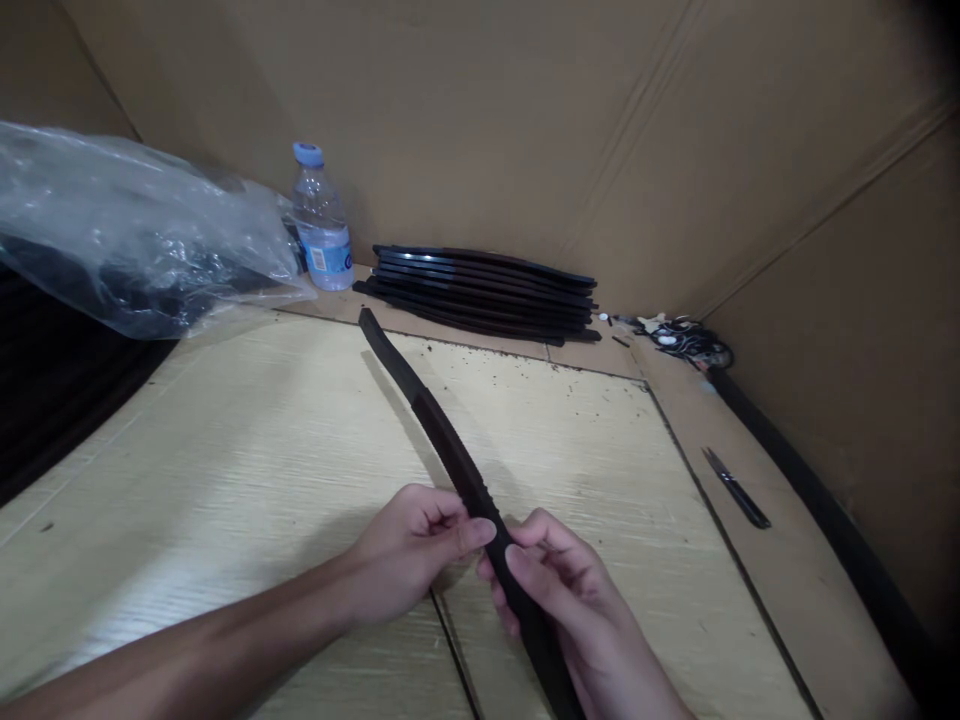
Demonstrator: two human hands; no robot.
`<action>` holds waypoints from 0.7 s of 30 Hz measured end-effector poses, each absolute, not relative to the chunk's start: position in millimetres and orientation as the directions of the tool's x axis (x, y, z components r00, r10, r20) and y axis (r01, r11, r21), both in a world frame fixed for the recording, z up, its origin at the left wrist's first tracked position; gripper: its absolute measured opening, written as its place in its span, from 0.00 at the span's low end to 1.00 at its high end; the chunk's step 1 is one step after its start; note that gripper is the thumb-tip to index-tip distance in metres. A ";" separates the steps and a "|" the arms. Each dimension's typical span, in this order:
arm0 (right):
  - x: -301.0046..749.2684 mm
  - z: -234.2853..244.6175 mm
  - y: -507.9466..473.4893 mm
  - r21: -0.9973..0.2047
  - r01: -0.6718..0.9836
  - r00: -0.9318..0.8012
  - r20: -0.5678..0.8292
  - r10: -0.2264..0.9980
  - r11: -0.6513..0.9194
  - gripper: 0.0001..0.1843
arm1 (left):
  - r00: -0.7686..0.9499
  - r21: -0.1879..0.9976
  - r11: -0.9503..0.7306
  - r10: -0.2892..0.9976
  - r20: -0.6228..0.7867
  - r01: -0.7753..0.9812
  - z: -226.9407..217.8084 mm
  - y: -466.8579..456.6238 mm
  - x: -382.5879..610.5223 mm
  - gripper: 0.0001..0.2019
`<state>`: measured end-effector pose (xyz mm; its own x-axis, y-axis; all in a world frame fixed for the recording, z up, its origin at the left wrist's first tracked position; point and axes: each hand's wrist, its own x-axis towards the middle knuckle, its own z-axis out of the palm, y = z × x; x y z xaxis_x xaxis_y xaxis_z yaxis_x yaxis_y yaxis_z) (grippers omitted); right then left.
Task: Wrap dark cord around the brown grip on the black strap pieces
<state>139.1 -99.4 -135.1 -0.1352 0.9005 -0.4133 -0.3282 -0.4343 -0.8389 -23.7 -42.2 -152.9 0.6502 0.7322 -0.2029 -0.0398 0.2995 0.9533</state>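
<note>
A long, curved black strip point(450, 445) runs from the middle of the table towards me, tilted, its near end passing out of the frame at the bottom. Part of its length looks browner and has a rough, jagged edge. My left hand point(420, 545) pinches the strip from the left, thumb on top. Just below, my right hand point(562, 585) is closed around it with the thumb pressed on its upper face. The fingers beneath the strip are partly hidden.
Black strips point(487, 295) lie stacked against the cardboard wall, beside a water bottle point(322, 220). Clear plastic point(150, 230) covers dark material on the left. Small snips point(739, 490) lie at right, near a long black tube point(810, 480) and a scrap pile point(682, 340).
</note>
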 end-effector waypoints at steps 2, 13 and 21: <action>140.2 -136.1 -100.1 -0.859 -0.297 -0.126 -0.397 0.909 -0.417 0.14 | 0.646 0.957 0.287 0.737 -0.201 -0.029 -152.4 -41.5 -24.2 0.16; 139.2 -137.4 -101.2 -0.863 -0.283 -0.128 -0.400 0.908 -0.419 0.16 | 0.621 0.978 0.205 0.763 -0.182 0.034 -155.2 -41.1 -26.4 0.18; 137.5 -137.9 -99.5 -0.873 -0.258 -0.072 -0.409 0.909 -0.414 0.16 | 0.612 0.979 0.192 0.766 -0.195 0.071 -157.2 -40.6 -27.1 0.18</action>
<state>137.5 -99.5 -137.9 -0.0723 0.9094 -0.4095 -0.2579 -0.4136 -0.8732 -27.1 -40.6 -157.2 0.6120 0.7664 -0.1952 0.0713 0.1924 0.9787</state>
